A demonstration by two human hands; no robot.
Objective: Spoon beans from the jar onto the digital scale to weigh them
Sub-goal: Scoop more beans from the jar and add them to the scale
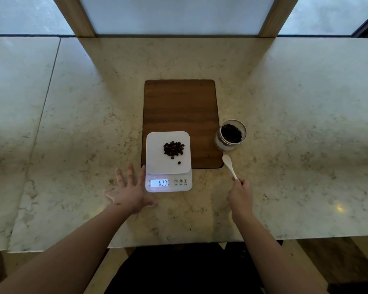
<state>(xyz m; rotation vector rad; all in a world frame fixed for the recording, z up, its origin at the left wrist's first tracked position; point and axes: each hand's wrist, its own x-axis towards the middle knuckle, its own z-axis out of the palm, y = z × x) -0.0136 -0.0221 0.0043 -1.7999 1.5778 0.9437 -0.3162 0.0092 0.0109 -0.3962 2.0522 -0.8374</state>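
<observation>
A white digital scale [155, 160] stands at the front of a wooden board, its lit display reading 023. A small heap of dark beans [173, 149] lies on its platform, with one bean apart toward the front. To the right of the board stands an open glass jar [231, 134] holding more beans. My right hand [241, 195] grips the handle of a white spoon [228, 165], whose empty bowl points toward the jar, just below it. My left hand [129, 190] lies flat on the counter with fingers spread, just left of the scale.
The brown wooden board [180, 107] rests on a pale marble counter [295, 124]. A seam in the counter runs down the left side. Wooden window posts rise behind the counter's far edge. The near edge is close to my body.
</observation>
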